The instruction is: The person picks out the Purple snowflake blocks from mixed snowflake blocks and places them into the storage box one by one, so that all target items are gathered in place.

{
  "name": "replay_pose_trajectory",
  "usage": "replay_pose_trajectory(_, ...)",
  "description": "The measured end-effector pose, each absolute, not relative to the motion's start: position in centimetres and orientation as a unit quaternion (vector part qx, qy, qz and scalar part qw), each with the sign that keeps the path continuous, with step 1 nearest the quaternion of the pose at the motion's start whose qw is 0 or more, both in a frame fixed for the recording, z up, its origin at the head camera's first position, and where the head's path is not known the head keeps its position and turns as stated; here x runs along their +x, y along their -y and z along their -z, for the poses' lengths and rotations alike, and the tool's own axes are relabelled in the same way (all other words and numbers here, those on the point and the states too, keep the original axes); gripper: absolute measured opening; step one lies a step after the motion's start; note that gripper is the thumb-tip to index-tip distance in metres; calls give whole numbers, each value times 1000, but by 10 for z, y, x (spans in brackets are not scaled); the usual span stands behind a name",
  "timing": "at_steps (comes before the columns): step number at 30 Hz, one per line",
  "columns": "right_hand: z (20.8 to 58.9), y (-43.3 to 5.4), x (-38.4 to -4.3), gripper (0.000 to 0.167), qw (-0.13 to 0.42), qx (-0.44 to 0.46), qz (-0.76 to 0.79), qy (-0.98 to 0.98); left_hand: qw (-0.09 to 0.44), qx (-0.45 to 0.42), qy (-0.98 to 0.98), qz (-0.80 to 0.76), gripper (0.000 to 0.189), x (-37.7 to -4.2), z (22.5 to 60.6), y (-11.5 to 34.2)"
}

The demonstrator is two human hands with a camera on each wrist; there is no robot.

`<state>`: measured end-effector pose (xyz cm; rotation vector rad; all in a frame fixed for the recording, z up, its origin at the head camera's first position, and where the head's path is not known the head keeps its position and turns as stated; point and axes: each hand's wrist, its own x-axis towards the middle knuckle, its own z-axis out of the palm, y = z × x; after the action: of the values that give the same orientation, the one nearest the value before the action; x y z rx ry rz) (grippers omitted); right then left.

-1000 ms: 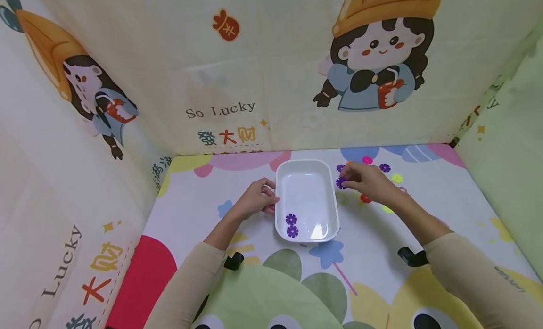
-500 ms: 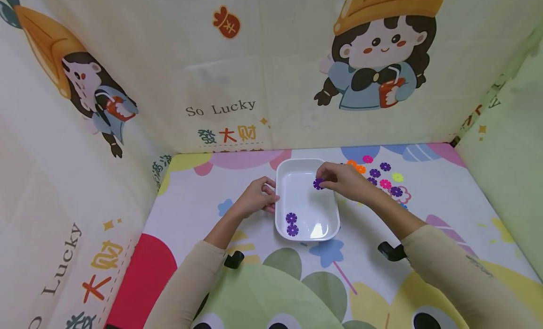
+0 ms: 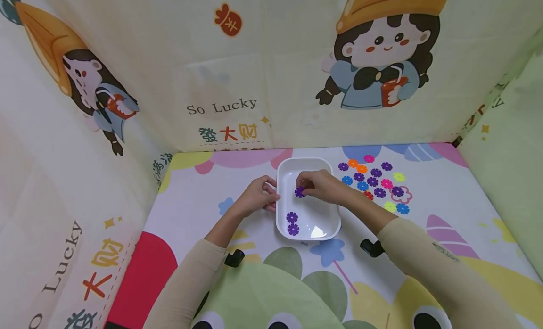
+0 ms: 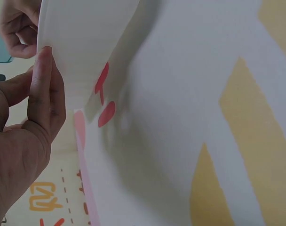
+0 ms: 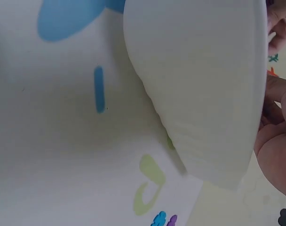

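Note:
A white rectangular tray (image 3: pixel 316 223) sits on the patterned tabletop in the head view. My left hand (image 3: pixel 259 194) grips its left rim, with thumb and fingertips at the edge; in the left wrist view the left hand's fingers (image 4: pixel 42 94) lie against the outer wall. Over the tray, my right hand (image 3: pixel 324 185) pinches a purple snowflake disc (image 3: pixel 300 192) between thumb and fingertips. Two more purple snowflake discs (image 3: pixel 292 223) lie one below the other near the tray's lower left. In the right wrist view the tray wall (image 5: pixel 204 94) partly hides the right hand (image 5: pixel 277 136).
Right of the tray, several loose snowflake discs (image 3: pixel 372 181) in purple, blue, orange, pink, red and yellow lie spread out. A cartoon-printed cloth wall (image 3: pixel 288 84) rises behind the table's far edge, with further cloth walls left and right.
My right hand has carried the purple disc leftward from the loose pile, across the tray's right rim, to above its inside. The left hand keeps its hold on the tray.

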<state>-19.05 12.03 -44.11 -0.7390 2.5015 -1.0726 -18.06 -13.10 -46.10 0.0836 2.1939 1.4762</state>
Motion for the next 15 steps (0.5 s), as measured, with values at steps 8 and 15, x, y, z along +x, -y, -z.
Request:
replay_pose_trajectory(8, 453, -105, -196, 20, 173, -285, 342, -878, 248, 46, -784, -566, 38, -179, 458, 131)
replay_pose_trajectory(15, 467, -97, -198, 16, 182, -281, 335, -881, 252, 44, -778, -573, 37, -179, 458, 131)
